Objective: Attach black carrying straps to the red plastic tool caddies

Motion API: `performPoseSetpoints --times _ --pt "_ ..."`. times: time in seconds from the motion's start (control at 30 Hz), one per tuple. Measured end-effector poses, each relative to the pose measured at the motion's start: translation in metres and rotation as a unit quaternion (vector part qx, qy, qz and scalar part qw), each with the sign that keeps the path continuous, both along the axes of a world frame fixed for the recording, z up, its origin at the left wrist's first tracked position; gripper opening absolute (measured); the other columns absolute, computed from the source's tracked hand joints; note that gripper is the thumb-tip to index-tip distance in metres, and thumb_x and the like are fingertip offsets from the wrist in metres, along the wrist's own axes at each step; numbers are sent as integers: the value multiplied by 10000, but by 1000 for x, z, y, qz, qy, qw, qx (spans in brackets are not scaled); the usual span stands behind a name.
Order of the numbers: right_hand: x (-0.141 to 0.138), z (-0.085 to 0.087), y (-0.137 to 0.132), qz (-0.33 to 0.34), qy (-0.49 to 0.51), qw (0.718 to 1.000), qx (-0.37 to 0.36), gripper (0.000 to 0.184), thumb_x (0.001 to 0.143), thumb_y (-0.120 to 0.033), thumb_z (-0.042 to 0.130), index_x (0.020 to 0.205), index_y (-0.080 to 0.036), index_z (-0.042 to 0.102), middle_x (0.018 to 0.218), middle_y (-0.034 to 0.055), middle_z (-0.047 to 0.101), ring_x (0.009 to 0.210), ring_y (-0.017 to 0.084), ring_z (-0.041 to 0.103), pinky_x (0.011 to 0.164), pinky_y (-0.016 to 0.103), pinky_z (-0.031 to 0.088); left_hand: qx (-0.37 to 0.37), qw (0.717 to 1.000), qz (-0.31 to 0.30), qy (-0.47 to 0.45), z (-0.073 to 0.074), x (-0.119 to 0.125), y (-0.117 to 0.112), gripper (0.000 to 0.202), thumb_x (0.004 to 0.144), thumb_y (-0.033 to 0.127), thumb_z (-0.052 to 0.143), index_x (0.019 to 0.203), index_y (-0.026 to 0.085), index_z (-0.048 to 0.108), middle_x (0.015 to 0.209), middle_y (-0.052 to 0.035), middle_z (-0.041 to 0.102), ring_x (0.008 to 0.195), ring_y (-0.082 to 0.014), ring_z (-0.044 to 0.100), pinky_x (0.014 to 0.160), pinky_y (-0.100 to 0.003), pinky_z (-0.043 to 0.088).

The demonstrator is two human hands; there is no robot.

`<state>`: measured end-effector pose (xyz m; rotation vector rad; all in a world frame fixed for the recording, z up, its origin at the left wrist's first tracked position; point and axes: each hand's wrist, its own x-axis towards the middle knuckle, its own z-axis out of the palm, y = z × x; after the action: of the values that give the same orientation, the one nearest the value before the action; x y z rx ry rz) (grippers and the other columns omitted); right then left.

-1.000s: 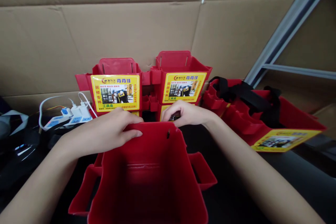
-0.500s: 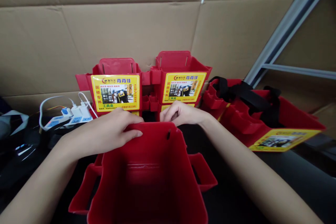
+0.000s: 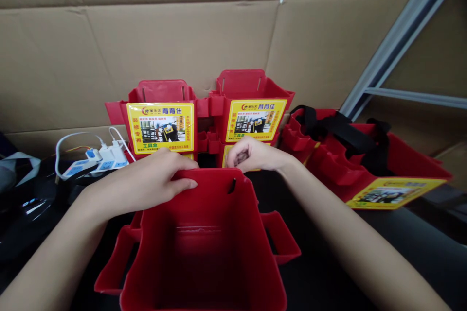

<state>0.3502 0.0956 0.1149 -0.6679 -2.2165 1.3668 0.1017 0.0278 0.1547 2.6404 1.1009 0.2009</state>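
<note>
An empty red plastic tool box (image 3: 204, 248) with side pockets stands right in front of me on the dark table. My left hand (image 3: 146, 182) grips its far rim at the left, thumb inside the wall, fingers curled over the outside. My right hand (image 3: 251, 155) hovers just behind the far rim at the right, its fingers curled into a loose fist; I cannot make out whether anything is in them. Two slots pierce the box's far wall near the rim.
Two more red tool boxes with yellow labels (image 3: 162, 126) (image 3: 253, 119) stand behind, against a cardboard wall. At the right, further red boxes (image 3: 365, 170) lie with a black strap (image 3: 339, 129). A white power strip (image 3: 98, 160) lies left. A metal frame (image 3: 397, 39) rises right.
My right hand has lifted slightly off the far rim and curled its fingers tighter. The left hand and the box have stayed put.
</note>
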Motion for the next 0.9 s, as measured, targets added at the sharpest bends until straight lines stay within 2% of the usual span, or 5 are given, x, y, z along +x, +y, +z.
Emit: performPoseSetpoints --times 0.17,0.27,0.5,0.73,0.9 --pt "7 29 -30 2 -75 995 63 266 806 -298 585 1009 -127 597 848 43 660 723 95 602 627 211 466 1 1000 4 -4 -1 0 1 167 852 252 462 816 206 618 752 18 649 649 -114 570 574 -212 385" --pt "3 47 -60 -11 -146 972 185 259 823 -268 565 1063 -175 539 935 36 638 792 112 596 680 228 464 5 1000 3 -9 -2 0 3 161 847 255 473 806 201 619 749 18 648 650 -115 563 581 -212 385" --pt "-15 42 -82 -41 -314 845 432 216 847 -103 460 848 -210 648 817 14 624 749 135 581 683 249 433 14 1000 7 -11 -2 1 3 163 855 265 470 803 203 612 755 22 644 666 -118 564 593 -224 389" --pt "-30 44 -96 -82 -287 732 612 208 864 -174 479 776 -191 666 1068 64 599 966 220 533 779 350 435 52 999 8 -6 -10 -2 4 201 854 290 475 998 226 600 983 -35 646 890 -183 592 743 -284 430" --pt "-47 38 -143 84 -191 818 537 198 797 -291 530 904 -359 682 947 -66 684 820 141 593 594 242 505 123 990 63 -8 -16 8 17 136 843 210 452 807 164 575 803 -65 647 748 -203 605 646 -295 432"
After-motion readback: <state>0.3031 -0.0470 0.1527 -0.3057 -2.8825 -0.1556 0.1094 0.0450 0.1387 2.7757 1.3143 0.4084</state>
